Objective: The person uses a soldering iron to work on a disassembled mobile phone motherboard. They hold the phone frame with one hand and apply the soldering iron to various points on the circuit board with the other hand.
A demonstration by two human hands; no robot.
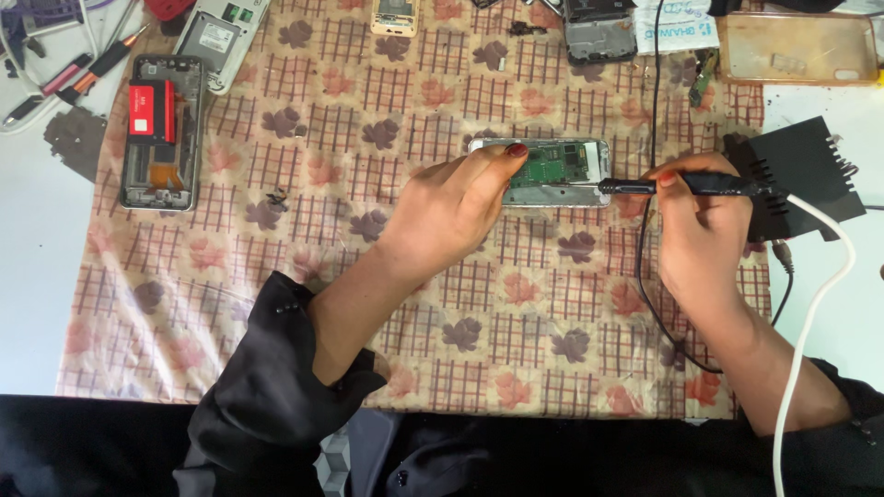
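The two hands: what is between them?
Between the left hand and right hand lies the opened phone with its green board and the black tool, in the head view.

My left hand (451, 207) steadies an opened phone (552, 170) with its green circuit board bared, on the leaf-patterned cloth (368, 304) over the desk (37, 276). My right hand (704, 230) has its grip closed on a black corded tool (681, 186), tip touching the phone's lower edge. Another stripped phone (164, 129) lies well apart at upper left.
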